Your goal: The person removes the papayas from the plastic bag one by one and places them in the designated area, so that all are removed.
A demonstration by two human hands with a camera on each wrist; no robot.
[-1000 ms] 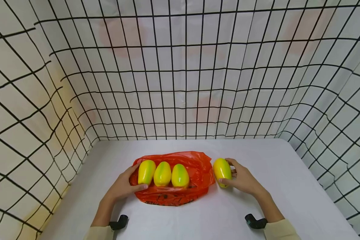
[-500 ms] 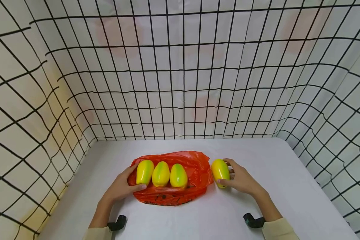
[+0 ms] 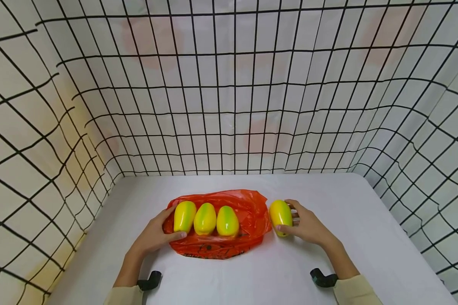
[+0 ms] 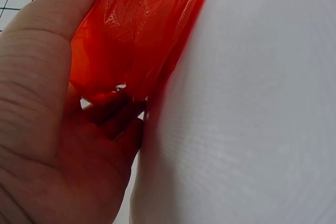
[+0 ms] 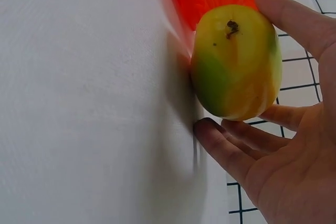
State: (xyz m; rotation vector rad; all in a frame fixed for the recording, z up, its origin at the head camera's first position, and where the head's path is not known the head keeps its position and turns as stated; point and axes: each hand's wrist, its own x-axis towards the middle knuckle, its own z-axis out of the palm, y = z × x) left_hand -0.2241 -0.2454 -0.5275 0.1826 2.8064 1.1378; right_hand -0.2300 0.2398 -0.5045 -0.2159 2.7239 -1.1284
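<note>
Three yellow-green mangoes point(image 3: 205, 219) lie side by side on a flattened red plastic bag point(image 3: 252, 214) in the head view. My left hand point(image 3: 155, 232) grips the bag's left end, its thumb in front beside the leftmost mango point(image 3: 184, 216) and its fingers behind. The left wrist view shows the red bag point(image 4: 136, 35) between thumb and fingers. Just off the bag's right edge is a fourth mango point(image 3: 280, 218), held by my right hand point(image 3: 307, 225). In the right wrist view this mango point(image 5: 236, 61) shows its stem scar, with thumb and fingers around it.
White cloth covers the table point(image 3: 229, 281). Behind and on both sides, black wire grid point(image 3: 234, 112) stands before white sheeting. A black wrist camera point(image 3: 150, 280) sits on my left wrist, another black camera point(image 3: 323, 278) on my right.
</note>
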